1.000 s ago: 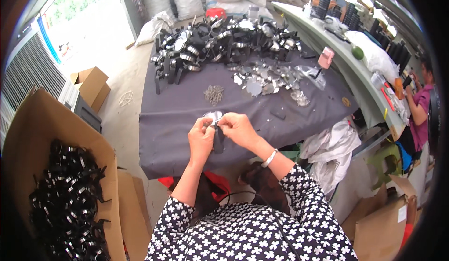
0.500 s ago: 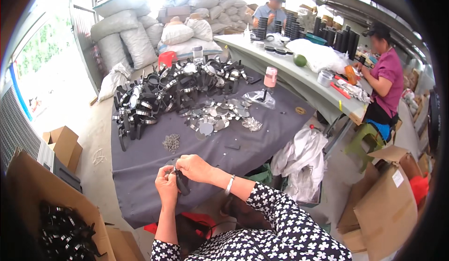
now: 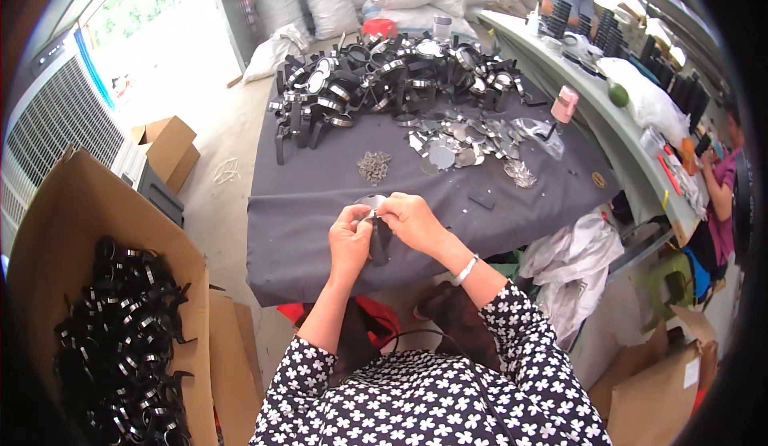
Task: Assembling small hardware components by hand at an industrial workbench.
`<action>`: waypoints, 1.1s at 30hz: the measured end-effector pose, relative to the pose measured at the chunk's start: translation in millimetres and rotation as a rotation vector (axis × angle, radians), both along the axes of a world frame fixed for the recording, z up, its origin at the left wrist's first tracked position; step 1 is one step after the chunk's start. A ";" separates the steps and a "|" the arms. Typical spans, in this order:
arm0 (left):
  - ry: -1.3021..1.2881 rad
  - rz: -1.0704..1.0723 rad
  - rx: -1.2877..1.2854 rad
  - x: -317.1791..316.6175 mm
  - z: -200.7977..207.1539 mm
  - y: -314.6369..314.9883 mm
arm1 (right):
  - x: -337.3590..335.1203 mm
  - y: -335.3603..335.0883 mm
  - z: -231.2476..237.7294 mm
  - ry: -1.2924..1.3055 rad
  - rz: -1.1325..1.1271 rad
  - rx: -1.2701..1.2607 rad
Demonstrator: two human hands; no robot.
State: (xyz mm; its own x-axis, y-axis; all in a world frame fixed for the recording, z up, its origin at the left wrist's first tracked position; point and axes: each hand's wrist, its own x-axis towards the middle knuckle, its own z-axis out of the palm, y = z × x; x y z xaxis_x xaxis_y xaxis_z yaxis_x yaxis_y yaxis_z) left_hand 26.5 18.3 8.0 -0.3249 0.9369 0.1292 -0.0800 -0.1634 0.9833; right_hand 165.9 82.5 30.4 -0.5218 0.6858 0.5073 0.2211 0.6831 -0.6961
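Close together at the table's near edge, my two hands hold a black-handled part (image 3: 379, 248) with a round grey disc at its far end. My left hand (image 3: 350, 236) pinches it from the left, fingers curled near the join of handle and disc. From the right, my right hand (image 3: 411, 220) presses thumb and fingertips at the same spot. Whatever small piece may lie between the fingertips is hidden. Beyond my hands sits a small pile of metal screws or similar fittings (image 3: 374, 168). Loose flat grey discs (image 3: 448, 146) lie scattered to its right.
A heap of black-handled ring parts (image 3: 400, 74) covers the far side of the dark cloth-covered table (image 3: 296, 238). At left, an open cardboard box (image 3: 188, 262) holds many similar parts. A pink bottle (image 3: 565, 104) stands at right. Two people sit around a long side table (image 3: 560, 62).
The whole view has swung left and down, bringing more of the box of parts into sight. Both hands remain together on the black-handled part, with little shift of the fingers.
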 end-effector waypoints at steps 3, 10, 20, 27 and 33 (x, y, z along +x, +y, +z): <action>0.026 0.004 -0.020 -1.4 -3.9 0.7 | 0.4 0.3 -2.8 -0.036 0.005 0.226; 0.025 0.003 -0.025 -0.4 -1.2 -3.1 | 2.5 1.0 -0.2 -0.056 0.027 0.252; 0.009 0.005 -0.042 -0.1 3.5 -3.9 | -2.2 2.2 8.3 0.201 0.087 -0.642; -0.006 -0.006 -0.018 -5.2 -6.4 1.9 | -11.7 -0.5 -1.1 0.237 0.036 -0.445; 0.047 -0.006 0.022 -3.6 -8.4 5.2 | -1.7 8.8 0.4 0.178 0.020 -0.190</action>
